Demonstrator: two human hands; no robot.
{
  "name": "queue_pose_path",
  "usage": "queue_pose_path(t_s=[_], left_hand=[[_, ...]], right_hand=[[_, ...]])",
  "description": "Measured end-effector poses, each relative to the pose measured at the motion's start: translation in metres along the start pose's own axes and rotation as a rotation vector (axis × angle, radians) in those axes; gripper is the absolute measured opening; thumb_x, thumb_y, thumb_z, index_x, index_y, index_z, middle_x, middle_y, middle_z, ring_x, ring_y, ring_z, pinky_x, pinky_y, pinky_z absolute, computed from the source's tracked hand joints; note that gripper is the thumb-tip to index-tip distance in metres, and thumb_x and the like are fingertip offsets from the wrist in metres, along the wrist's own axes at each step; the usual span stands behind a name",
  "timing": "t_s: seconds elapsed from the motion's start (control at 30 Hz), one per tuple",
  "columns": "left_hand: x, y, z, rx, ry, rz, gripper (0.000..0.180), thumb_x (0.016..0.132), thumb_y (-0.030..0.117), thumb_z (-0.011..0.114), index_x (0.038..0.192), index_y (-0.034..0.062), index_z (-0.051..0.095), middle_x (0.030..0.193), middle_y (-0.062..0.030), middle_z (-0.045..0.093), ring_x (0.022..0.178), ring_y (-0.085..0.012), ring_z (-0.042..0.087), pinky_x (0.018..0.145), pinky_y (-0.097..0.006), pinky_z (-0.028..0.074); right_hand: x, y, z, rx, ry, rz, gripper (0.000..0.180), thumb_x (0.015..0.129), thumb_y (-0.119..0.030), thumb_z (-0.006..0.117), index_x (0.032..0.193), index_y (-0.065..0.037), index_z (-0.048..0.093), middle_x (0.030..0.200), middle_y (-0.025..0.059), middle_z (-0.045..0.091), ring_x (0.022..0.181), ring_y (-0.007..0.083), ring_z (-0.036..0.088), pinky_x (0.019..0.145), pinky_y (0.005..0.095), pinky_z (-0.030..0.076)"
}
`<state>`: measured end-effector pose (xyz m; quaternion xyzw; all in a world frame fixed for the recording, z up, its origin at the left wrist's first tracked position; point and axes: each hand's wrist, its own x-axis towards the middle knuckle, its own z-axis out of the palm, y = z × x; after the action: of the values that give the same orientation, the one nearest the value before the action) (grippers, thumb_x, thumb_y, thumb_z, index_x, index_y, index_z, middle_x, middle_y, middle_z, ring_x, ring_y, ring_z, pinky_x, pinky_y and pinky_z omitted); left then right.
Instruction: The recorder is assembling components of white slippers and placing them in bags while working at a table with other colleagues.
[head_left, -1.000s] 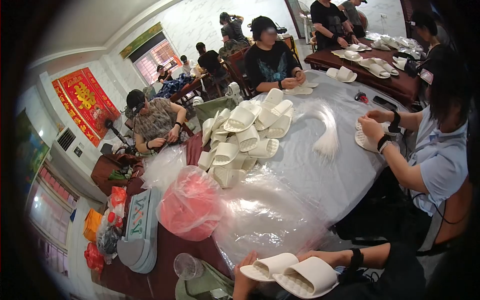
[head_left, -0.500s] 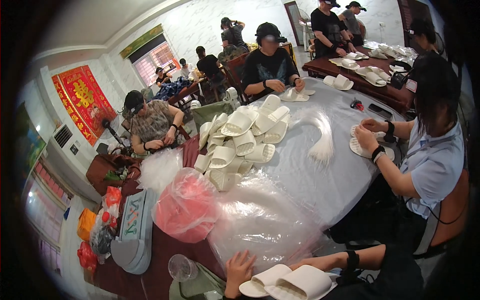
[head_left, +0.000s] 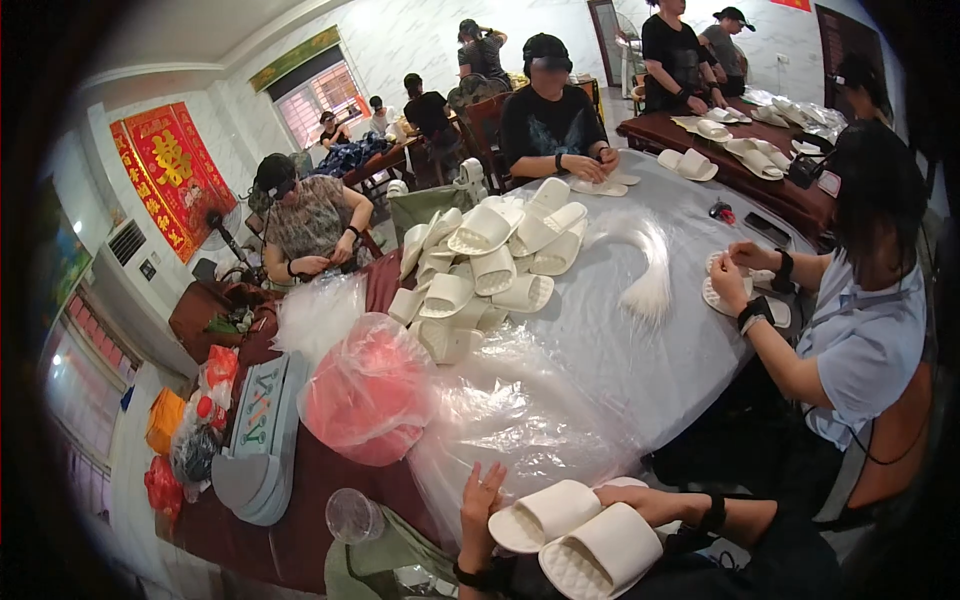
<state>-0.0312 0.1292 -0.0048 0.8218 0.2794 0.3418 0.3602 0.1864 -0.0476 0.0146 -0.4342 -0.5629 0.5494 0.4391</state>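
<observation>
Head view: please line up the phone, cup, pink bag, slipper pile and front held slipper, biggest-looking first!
1. slipper pile
2. pink bag
3. front held slipper
4. cup
5. phone
The cup is nearer than the phone, so their real sizes are unsure.

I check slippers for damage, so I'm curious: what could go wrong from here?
The two near slippers could slip: the right hand seems to hold them alone, while the left hand is open. The slipper pile might slide, as its slippers lean on one another. The clear cup, near the left hand, could get knocked.
</observation>
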Motion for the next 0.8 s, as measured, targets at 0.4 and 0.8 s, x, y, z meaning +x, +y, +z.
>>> queue_pose_path(t_s=[0.4,0.8], left_hand=[[-0.005,0.05,0.01,0.247,-0.064,0.204,0.046,0.082,0.004,0.059,0.127,0.0138,0.056,0.122,-0.0098,0.059,0.114,-0.0389,0.052,0.092,-0.045,0.04],[-0.018,0.077,0.033,0.491,-0.082,0.181,0.043,0.088,0.017,0.054,0.13,0.0076,0.051,0.132,-0.0144,0.05,0.117,-0.0432,0.047,0.097,-0.051,0.036]], right_hand=[[0.009,-0.019,0.019,-0.979,0.417,-0.224,0.029,0.063,-0.008,0.06,0.089,0.003,0.053,0.091,0.0157,0.054,0.083,0.0339,0.05,0.074,0.0398,0.044],[0.0,0.0,0.005,-0.94,0.762,-0.278,0.025,0.065,-0.005,0.063,0.088,0.001,0.058,0.087,0.015,0.056,0.078,0.0345,0.052,0.068,0.0399,0.046]])
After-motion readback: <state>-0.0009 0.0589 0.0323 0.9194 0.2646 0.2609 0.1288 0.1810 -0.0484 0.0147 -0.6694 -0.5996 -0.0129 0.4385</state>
